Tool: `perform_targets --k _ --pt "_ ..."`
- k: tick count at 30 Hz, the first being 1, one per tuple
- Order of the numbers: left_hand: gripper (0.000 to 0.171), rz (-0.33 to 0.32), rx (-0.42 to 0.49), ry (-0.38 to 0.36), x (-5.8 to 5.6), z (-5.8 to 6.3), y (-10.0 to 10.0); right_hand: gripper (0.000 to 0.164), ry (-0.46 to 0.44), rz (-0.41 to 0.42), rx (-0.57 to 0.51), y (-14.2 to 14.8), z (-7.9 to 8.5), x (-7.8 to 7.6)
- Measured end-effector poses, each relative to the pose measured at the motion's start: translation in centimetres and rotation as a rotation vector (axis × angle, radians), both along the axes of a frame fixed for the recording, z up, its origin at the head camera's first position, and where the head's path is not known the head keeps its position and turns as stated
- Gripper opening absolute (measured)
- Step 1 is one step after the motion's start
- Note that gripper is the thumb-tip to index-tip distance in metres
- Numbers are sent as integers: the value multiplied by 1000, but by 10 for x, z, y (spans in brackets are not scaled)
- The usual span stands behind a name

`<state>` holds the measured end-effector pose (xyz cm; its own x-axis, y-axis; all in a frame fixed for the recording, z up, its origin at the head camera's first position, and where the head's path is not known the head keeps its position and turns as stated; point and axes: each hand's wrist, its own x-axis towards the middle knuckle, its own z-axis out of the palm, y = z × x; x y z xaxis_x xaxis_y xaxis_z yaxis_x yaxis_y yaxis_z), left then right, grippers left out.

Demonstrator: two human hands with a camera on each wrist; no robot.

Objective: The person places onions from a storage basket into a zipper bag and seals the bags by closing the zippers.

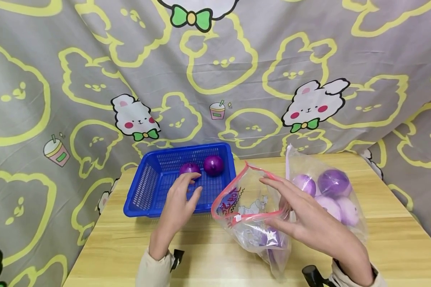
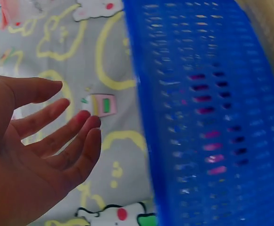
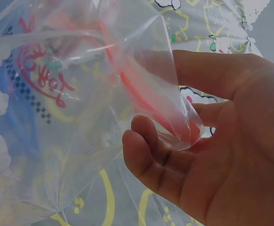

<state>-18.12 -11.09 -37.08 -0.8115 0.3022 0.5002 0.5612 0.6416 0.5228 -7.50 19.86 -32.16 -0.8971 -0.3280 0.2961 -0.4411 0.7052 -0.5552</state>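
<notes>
My left hand (image 1: 178,205) hovers at the near side of the blue basket (image 1: 138,195), fingers loosely bent and holding nothing. Inside the basket sit two red onions (image 1: 213,165), the left one partly behind my fingertips. In the left wrist view the left hand (image 2: 52,146) is beside the basket wall (image 2: 174,141), apart from it. My right hand (image 1: 310,217) holds the red-rimmed clear zip bag (image 1: 246,235) by its right edge, and the mouth gapes open. Purple shows low in that bag. In the right wrist view fingers (image 3: 155,174) curl about the bag's corner (image 3: 188,129).
A second clear zip bag (image 1: 357,229) holding several purple onions (image 1: 333,182) lies right of the first, partly behind my right hand. A wooden table (image 1: 104,255) carries everything. Behind it hangs a grey patterned curtain (image 1: 244,91).
</notes>
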Motion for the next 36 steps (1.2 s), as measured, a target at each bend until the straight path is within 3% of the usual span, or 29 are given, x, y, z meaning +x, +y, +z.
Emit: perform_targets --k 7,15,27,36 --pt "40 52 -41 -12 -18 -14 -8 74 11 9 -5 0 0 1" --pt "40 116 -85 -74 -35 -25 -13 75 11 18 -11 2 0 0" --pt "46 142 -166 -131 -69 -37 -12 75 -21 9 -27 8 -1 -3" --pt "61 169 -305 -255 -86 -44 -13 75 -41 33 -43 8 -4 -4"
